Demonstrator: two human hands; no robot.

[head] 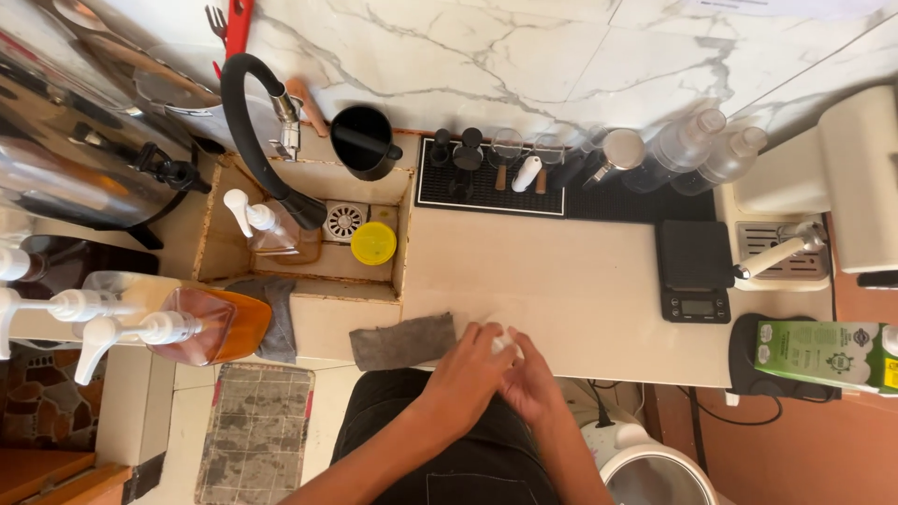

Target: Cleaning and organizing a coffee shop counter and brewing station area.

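My left hand [465, 367] and my right hand [531, 378] are pressed together at the front edge of the cream counter [561, 281]. Between them they close around a small white object [505, 343], of which only a bit shows above the fingers. I cannot tell what it is. A grey cloth [402, 341] lies flat on the counter just left of my left hand, close to it.
A small sink [309, 252] at left holds a pump bottle and a yellow lid [373, 243]. Syrup pump bottles [187, 323] stand far left. A black scale [694, 271], a green carton [823, 353], a black bar mat [486, 187] with tools and a black pitcher [363, 140] ring the counter.
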